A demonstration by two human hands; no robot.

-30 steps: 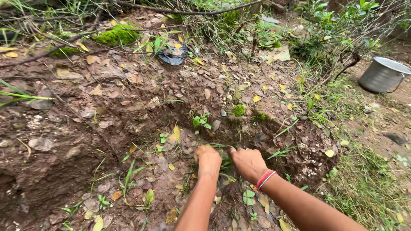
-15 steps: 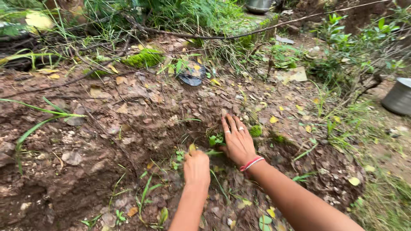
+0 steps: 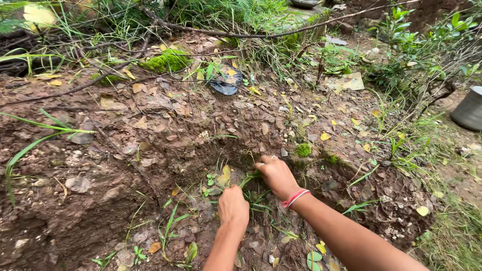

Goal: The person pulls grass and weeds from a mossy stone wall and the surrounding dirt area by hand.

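Note:
I look down at a cut earth bank strewn with dead leaves. My left hand is a closed fist low on the soil, gripping thin green grass blades. My right hand, with rings on its fingers and a red and white wristband, is closed around a small leafy weed at the foot of the bank. Small green seedlings and a yellow leaf lie just left of it.
A grey metal pot stands at the right edge on bare ground. A dark scrap of plastic lies up the slope, moss clumps and fallen branches beyond. Shrubs and grass crowd the right side. Long grass blades reach in at left.
My right hand, spread flat on the bank half a second ago, has dropped and closed on the weed. My left fist has barely moved. The view has tilted slightly.

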